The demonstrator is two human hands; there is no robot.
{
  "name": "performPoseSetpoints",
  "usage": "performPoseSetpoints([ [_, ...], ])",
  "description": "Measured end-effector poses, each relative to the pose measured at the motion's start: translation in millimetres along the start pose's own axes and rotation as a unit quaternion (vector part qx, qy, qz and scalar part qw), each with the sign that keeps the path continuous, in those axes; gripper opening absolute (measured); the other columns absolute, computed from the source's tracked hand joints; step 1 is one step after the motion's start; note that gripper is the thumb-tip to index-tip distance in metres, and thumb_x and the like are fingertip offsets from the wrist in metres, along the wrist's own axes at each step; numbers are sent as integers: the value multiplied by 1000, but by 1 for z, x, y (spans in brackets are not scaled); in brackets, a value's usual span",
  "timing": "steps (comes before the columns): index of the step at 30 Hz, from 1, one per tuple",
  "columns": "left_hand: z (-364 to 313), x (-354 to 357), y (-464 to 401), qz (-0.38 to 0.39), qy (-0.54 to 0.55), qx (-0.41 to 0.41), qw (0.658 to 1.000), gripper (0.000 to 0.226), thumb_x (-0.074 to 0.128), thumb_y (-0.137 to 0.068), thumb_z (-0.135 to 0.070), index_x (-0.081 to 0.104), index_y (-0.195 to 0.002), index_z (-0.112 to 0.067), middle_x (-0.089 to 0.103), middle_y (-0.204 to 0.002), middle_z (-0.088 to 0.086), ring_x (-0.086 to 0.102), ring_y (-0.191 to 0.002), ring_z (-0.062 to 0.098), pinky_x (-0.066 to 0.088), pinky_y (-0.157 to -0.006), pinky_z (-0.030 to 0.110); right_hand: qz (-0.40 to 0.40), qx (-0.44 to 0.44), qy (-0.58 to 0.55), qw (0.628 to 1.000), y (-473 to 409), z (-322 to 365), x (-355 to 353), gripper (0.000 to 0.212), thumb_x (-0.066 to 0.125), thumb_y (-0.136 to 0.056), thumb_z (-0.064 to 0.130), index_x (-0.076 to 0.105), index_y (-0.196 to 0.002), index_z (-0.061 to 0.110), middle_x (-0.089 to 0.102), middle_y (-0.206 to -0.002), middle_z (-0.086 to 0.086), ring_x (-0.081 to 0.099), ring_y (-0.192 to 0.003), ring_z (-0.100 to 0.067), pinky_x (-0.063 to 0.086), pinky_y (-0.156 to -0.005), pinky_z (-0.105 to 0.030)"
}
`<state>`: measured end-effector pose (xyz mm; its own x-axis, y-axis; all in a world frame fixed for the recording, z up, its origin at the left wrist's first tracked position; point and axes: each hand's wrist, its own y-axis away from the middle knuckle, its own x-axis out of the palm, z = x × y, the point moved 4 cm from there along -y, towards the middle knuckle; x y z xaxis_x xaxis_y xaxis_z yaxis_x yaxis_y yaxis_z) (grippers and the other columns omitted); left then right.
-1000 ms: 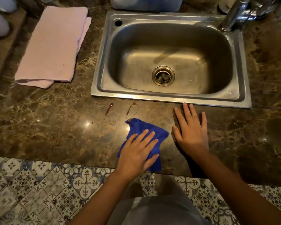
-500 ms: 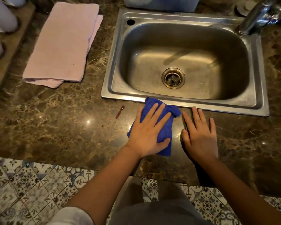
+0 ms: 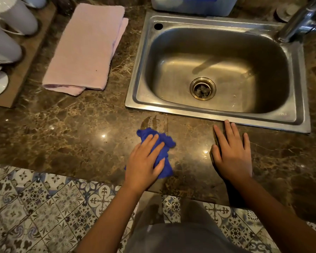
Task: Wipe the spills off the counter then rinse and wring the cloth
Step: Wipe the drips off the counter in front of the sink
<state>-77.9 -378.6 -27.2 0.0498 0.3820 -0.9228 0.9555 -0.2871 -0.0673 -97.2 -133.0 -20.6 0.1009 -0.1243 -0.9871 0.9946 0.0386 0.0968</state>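
Observation:
A crumpled blue cloth (image 3: 165, 141) lies on the brown marble counter (image 3: 71, 136), in front of the steel sink's (image 3: 135, 84) left corner. My left hand (image 3: 144, 161) presses down on the cloth with the fingers spread over it. Just beyond the cloth, a wet smear (image 3: 154, 122) streaks the counter toward the sink rim. My right hand (image 3: 230, 152) rests flat and empty on the counter, its fingertips touching the sink's front rim. The sink basin looks dry, with a drain (image 3: 202, 88) in the middle.
A folded pink towel (image 3: 86, 50) lies left of the sink. White cups (image 3: 5, 44) stand on a board at the far left. The tap (image 3: 299, 21) rises at the sink's back right corner, and a blue-white container (image 3: 192, 4) sits behind the sink. Patterned floor tiles show below the counter edge.
My left hand slid the cloth up to the sink rim, then back toward the counter edge and leftward. The reddish streaks on the counter are gone; a wet smear is there instead.

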Motion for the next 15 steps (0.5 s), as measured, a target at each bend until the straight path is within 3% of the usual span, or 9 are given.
performPoseSetpoints([
  [3, 11, -12, 22, -67, 42, 2, 997, 41, 43, -94, -34, 52, -126, -10, 53, -134, 16, 41, -130, 23, 40, -102, 43, 4, 1, -1, 1000, -1, 1, -2, 57, 27, -90, 36, 29, -145, 20, 21, -156, -10, 14, -145, -23, 14, -115, -51],
  [6, 36, -30, 13, -135, 38, -169, 976, 50, 39, -93, -37, 46, -133, -8, 40, -145, 20, 26, -137, 25, 20, -112, 38, 7, 6, -5, 1000, -1, 2, -1, 58, 26, -90, 37, 29, -145, 21, 21, -156, -10, 13, -145, -22, 13, -115, -51],
  [9, 66, -35, -10, -94, -57, -319, 941, 70, 32, -88, -52, 20, -148, -17, 12, -155, 22, 5, -144, 32, 6, -113, 50, 7, 8, -10, 1000, -2, 2, -1, 57, 26, -90, 37, 30, -145, 21, 20, -156, -10, 12, -145, -22, 13, -115, -51],
  [11, 76, -35, -28, -70, -73, -334, 937, 80, 29, -85, -60, 14, -149, -15, 11, -154, 26, 9, -144, 36, 13, -113, 52, 4, 3, -9, 1000, -1, 2, -1, 57, 27, -91, 37, 30, -145, 20, 20, -156, -10, 12, -146, -22, 13, -115, -51],
  [15, 75, -28, -55, -59, -52, -312, 947, 82, 31, -84, -59, 17, -148, -9, 18, -152, 26, 16, -142, 38, 15, -113, 48, -4, 9, -7, 1000, -1, 2, 0, 56, 29, -91, 36, 30, -145, 20, 22, -156, -11, 13, -145, -22, 12, -115, -50],
])
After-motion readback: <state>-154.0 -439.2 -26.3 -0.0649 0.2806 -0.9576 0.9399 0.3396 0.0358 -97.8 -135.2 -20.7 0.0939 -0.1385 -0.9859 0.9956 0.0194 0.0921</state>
